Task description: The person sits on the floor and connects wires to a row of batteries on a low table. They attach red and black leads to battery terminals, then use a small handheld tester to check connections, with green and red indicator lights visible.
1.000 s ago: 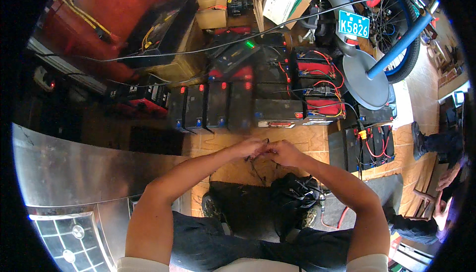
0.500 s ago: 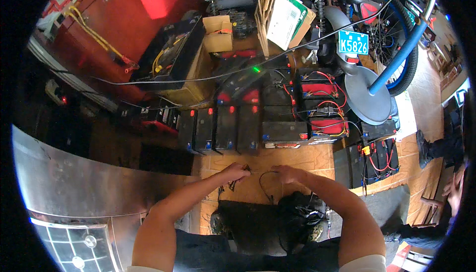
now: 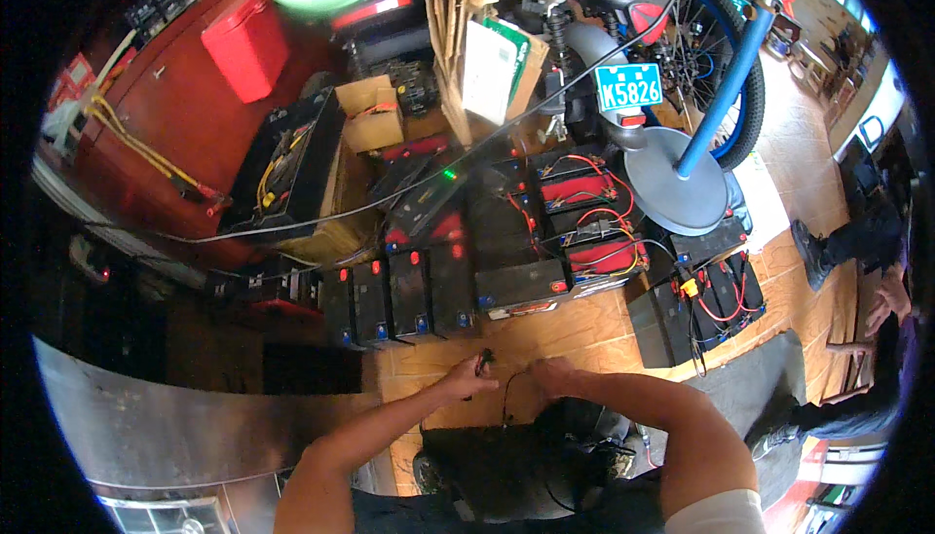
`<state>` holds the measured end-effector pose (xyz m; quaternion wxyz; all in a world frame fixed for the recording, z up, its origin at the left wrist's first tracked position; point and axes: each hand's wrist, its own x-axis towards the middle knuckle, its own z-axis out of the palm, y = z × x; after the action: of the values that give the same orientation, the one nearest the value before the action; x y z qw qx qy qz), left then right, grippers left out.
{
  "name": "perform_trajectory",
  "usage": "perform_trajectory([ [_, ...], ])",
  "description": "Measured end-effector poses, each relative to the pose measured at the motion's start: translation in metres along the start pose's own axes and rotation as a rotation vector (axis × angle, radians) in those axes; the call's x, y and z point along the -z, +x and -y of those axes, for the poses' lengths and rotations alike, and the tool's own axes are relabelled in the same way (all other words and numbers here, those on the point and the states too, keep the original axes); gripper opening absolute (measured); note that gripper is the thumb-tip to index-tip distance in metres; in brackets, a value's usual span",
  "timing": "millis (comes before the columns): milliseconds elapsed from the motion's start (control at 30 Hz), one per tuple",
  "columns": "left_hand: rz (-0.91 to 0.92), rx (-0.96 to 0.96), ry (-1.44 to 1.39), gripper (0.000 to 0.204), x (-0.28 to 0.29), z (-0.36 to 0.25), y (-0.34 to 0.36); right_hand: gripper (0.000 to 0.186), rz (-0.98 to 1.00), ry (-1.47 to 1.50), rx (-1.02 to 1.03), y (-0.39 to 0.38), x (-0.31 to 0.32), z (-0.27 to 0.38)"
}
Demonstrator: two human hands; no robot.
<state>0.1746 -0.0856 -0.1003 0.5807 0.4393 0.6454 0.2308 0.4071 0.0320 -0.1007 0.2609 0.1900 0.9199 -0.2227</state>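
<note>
My left hand (image 3: 467,380) is closed around a small dark tool (image 3: 484,359) that points up from the fist; its exact kind is too small to make out. To its right, my right hand (image 3: 553,375) pinches the end of a thin black cable (image 3: 507,400). The cable curves down from those fingers toward a dark bundle (image 3: 584,427) by my lap, where several wires lie tangled. A small gap separates the two hands, above the tan tiled floor (image 3: 506,344).
Black batteries (image 3: 429,291) with red and blue terminals stand in rows ahead. More batteries with loose wires (image 3: 716,300) sit at the right. Beyond are a round grey stand base (image 3: 677,182), a scooter and cardboard. A metal panel (image 3: 214,427) lies left; another person's hand (image 3: 888,298) shows far right.
The view has shifted, so the batteries sit lower and further left. In my left hand the dark tool now points upward. My right hand still pinches the cable.
</note>
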Motion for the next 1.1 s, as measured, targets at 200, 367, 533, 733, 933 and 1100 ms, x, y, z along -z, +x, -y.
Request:
perform_trajectory([
  [200, -0.011, 0.005, 0.094, 0.053, -0.029, 0.024, 0.014, 0.044, -0.660, 0.229, -0.024, -0.020, 0.128, 0.025],
  [367, -0.018, -0.020, 0.369, 0.055, -0.043, 0.026, 0.040, 0.042, -0.718, 0.310, -0.135, 0.017, 0.198, 0.014],
  [533, -0.117, -0.062, 0.410, 0.063, -0.074, 0.040, 0.041, 0.038, -0.740, 0.163, 0.169, -0.020, 0.143, 0.052],
  [733, -0.176, -0.319, 0.329, 0.057, -0.086, 0.039, 0.054, 0.033, -0.506, 0.175, 0.208, -0.047, 0.109, 0.050],
  [933, -0.057, 0.060, 0.552, 0.041, -0.081, -0.012, 0.035, 0.013, -0.732, 0.319, 0.031, -0.076, 0.132, 0.003],
  [1100, -0.200, -0.064, 0.563, 0.023, -0.075, -0.018, 0.044, 0.031, -0.762, 0.597, -0.212, -0.124, 0.149, -0.033],
])
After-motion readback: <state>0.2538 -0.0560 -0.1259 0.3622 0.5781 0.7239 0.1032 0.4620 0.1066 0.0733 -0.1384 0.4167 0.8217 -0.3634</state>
